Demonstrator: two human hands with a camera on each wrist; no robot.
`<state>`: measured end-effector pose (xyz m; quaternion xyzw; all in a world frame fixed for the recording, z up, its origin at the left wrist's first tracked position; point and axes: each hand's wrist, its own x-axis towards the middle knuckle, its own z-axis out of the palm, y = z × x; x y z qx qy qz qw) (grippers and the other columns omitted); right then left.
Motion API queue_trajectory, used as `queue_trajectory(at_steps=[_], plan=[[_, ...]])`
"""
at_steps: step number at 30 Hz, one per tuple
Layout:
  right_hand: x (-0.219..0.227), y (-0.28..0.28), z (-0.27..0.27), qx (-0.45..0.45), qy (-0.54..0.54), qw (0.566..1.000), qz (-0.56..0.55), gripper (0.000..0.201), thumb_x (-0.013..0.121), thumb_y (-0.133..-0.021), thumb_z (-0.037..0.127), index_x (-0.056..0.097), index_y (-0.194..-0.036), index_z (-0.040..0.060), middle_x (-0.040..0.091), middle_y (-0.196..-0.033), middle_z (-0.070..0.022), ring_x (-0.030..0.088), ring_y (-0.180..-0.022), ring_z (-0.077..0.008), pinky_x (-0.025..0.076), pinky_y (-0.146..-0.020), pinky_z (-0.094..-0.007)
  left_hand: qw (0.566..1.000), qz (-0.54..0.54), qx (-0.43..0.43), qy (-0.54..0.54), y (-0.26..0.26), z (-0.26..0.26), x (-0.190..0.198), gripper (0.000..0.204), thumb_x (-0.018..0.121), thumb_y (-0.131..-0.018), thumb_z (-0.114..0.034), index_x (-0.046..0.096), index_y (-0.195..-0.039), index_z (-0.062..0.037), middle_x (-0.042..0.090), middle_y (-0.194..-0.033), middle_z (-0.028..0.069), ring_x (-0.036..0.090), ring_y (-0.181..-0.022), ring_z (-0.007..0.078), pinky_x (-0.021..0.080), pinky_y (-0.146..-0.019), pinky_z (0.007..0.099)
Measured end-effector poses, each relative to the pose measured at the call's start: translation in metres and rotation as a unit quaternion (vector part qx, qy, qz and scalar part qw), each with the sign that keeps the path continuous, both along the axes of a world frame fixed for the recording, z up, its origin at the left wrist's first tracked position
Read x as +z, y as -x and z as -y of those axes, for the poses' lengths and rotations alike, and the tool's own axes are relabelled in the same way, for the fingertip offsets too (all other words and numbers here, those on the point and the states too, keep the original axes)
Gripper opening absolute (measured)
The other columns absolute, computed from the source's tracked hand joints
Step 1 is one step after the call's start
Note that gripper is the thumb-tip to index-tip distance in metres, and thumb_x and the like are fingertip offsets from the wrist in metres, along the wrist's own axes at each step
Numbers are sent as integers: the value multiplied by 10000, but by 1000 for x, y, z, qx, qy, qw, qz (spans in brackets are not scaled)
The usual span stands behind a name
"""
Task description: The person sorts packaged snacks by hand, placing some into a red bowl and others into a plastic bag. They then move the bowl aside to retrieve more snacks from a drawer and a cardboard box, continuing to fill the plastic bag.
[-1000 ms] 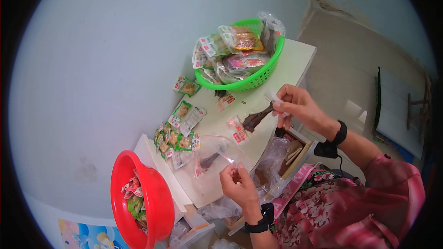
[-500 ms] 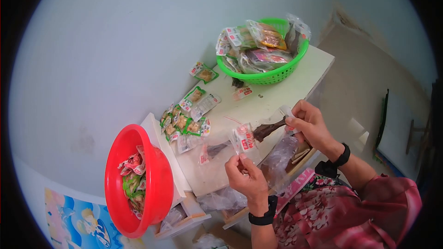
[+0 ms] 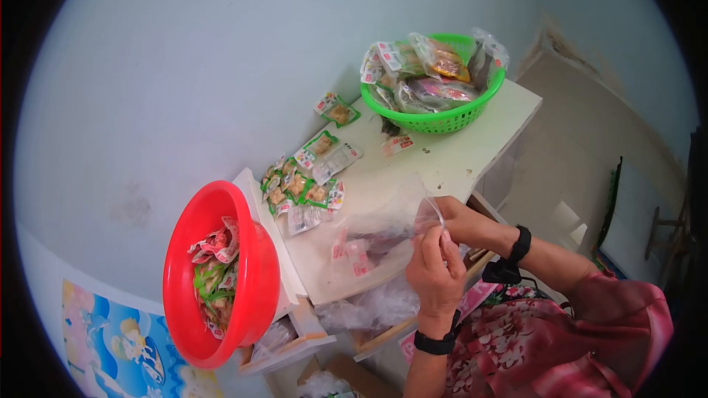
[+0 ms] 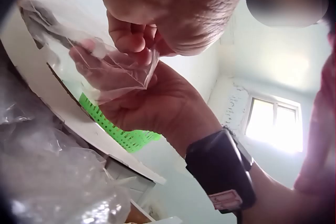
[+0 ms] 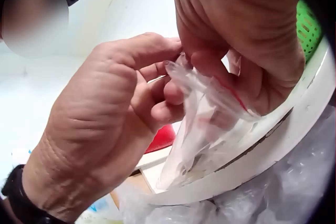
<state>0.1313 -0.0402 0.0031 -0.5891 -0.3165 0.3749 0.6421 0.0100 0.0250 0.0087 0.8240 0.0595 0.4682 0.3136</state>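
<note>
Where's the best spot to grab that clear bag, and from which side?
Probably pinch the clear bag by its rim, from the person's side, as the left hand does. The mouth faces that way, the rim is thin, and the dark pieces lie farther in.

Second dark piece (image 3: 381,245) now inside clear bag (image 3: 402,203)

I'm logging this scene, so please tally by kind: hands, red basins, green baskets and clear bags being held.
Left hand and right hand: 2
Red basin: 1
Green basket: 1
Held clear bag: 1
Total: 5
</note>
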Motion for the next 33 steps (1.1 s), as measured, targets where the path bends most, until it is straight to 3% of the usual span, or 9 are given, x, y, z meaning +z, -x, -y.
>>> queue_trajectory(at_steps=[4,11,12,15,18,23,26,30,33], plan=[[-15,-5,-8,1,16,943,333,169,733,-882,169,708,-966,25,716,-814,-121,673,-750,-251,512,-695,-356,999,-30,-23,27,17,-9,-3,133,662,-953,-32,633,-1082,-18,648,-873,103,587,-629,240,464,-567,324],[-15,-5,-27,-19,40,895,443,220,756,-842,277,717,-933,81,698,-821,-184,666,-786,-416,519,-690,-476,987,-43,129,-82,35,-50,-1,292,628,-998,-165,613,-1214,32,656,-1119,194,610,-1060,365,468,-947,485],[-15,-3,-33,-17,34,895,445,222,755,-845,282,719,-936,83,698,-822,-184,668,-791,-415,521,-694,-477,983,-101,135,-75,39,-55,-2,428,579,-1032,-247,572,-1341,50,608,-1311,234,535,-1284,410,389,-1098,519],[-16,1,-51,-3,11,894,448,197,736,-857,269,727,-938,90,700,-825,-179,673,-793,-410,527,-698,-477,964,-167,173,-114,42,-64,-2,506,551,-1040,-296,541,-1420,38,549,-1453,217,429,-1428,407,296,-1188,533],[-5,-9,-56,2,50,887,458,167,711,-861,238,731,-934,89,703,-826,-172,676,-791,-403,531,-698,-469,927,-283,203,-138,46,-79,-15,537,545,-1037,-328,529,-1456,7,493,-1540,177,355,-1491,381,220,-1229,538],[28,-51,-58,-74,61,869,486,140,725,-873,196,699,-917,66,694,-789,-149,695,-759,-341,524,-664,-444,924,-304,175,-150,51,-88,-25,534,575,-1012,-359,550,-1470,-85,478,-1561,156,349,-1497,354,167,-1243,554],[31,-75,-75,-143,84,793,586,233,721,-862,181,687,-1070,82,711,-905,-137,707,-849,-338,539,-710,-458,920,-310,179,-161,51,-87,-23,539,586,-1000,-380,558,-1470,-116,472,-1564,150,346,-1497,356,154,-1243,562],[19,-109,-100,-94,196,766,605,462,703,-870,185,570,-1300,78,679,-1148,-159,685,-984,-400,557,-807,-494,921,-312,174,-158,52,-87,-24,550,595,-994,-389,551,-1478,-133,456,-1577,138,339,-1499,358,149,-1239,574],[4,-132,-118,-72,221,742,628,446,684,-882,221,580,-1284,59,673,-1089,-195,681,-969,-427,558,-807,-486,923,-310,172,-150,51,-88,-26,558,590,-995,-395,540,-1490,-143,442,-1589,131,332,-1504,354,148,-1235,583]])
